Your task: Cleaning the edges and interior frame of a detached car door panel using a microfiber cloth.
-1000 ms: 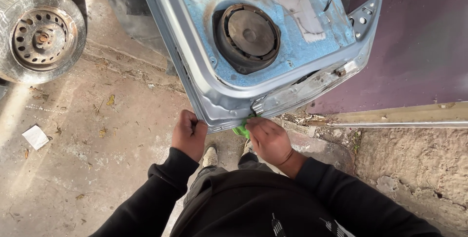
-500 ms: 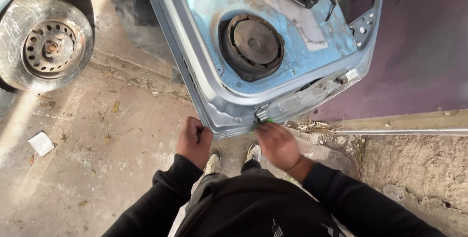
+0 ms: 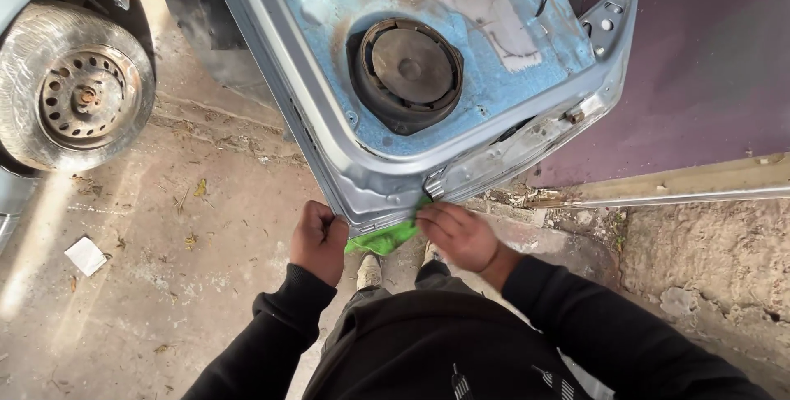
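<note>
Green cloth point(image 3: 383, 239) now shows wider under the car door point(image 3: 370, 194) lower edge, at 6 o'clock. Right hand point(image 3: 461, 235) grip pinches it; left hand point(image 3: 319, 239) stays fisted around the door corner.

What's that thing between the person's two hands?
In the head view, a bright green cloth sits between the left hand and right hand, under the bottom corner of the grey car door.
</note>
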